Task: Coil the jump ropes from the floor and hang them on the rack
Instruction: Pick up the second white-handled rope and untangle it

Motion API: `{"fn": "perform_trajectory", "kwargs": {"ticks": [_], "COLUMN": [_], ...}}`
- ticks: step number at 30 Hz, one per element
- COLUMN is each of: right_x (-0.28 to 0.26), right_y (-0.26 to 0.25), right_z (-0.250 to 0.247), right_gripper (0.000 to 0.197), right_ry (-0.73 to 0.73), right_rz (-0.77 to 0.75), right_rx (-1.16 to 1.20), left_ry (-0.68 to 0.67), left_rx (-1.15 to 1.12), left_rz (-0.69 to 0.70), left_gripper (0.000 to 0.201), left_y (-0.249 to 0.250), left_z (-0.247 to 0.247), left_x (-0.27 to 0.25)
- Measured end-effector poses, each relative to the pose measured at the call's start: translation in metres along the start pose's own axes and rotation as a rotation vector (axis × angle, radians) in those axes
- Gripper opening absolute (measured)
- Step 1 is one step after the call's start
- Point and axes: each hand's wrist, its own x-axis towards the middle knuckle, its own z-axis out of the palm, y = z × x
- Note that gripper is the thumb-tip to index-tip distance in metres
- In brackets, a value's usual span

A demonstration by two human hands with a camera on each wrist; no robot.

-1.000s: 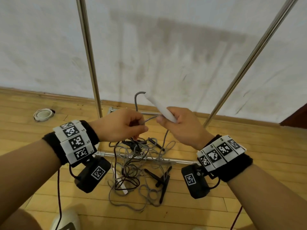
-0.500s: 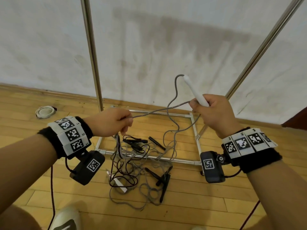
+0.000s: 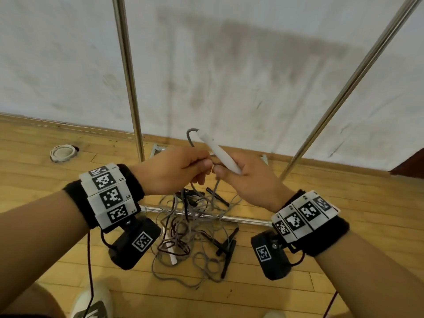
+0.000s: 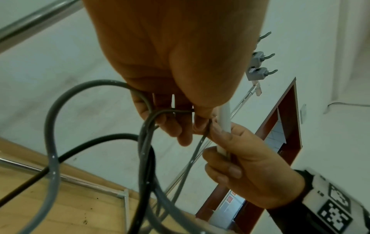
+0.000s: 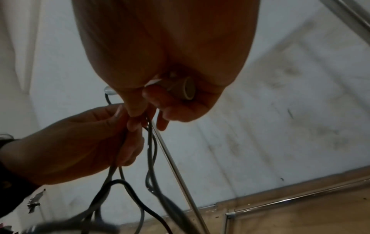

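Right hand grips a white handle pointing toward 11 o'clock; left hand pinches its grey rope beside it. More jump ropes lie tangled on the floor below, at the rack base.

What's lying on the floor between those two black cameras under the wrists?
A tangle of jump ropes, grey and dark cords with black handles, sprawls across the rack's bottom bar; the head view shows it.

rack top cut off, handle partly hidden
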Motion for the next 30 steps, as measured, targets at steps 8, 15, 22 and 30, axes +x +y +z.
{"fn": "perform_trajectory", "kwargs": {"ticks": [8, 15, 22, 30], "right_x": [0.004, 0.006, 0.008, 0.005], "right_y": [-0.001, 0.005, 0.018, 0.037], "right_z": [-0.011, -0.034, -0.065, -0.064], "right_gripper": [0.022, 0.022, 0.019, 0.020], "right_ry": [0.166, 0.338, 0.551, 0.401], "right_rz": [-0.012, -0.035, 0.039, 0.175], "right_rx": [-0.060, -0.033, 0.032, 0.007], "left_ry": [-0.158, -0.184, -0.271, -0.104], "left_rx": [0.093, 0.169, 0.322, 0.012], "left_rz": [-0.134, -0.159, -0.168, -0.210], "left_gripper": [0.023, 0.027, 0.016, 0.007], "left_y": [-0.019, -0.039, -0.057, -0.047], "left_z": [0.007, 0.005, 0.003, -0.008], "left_x": [-0.002, -0.006, -0.011, -0.011]}}
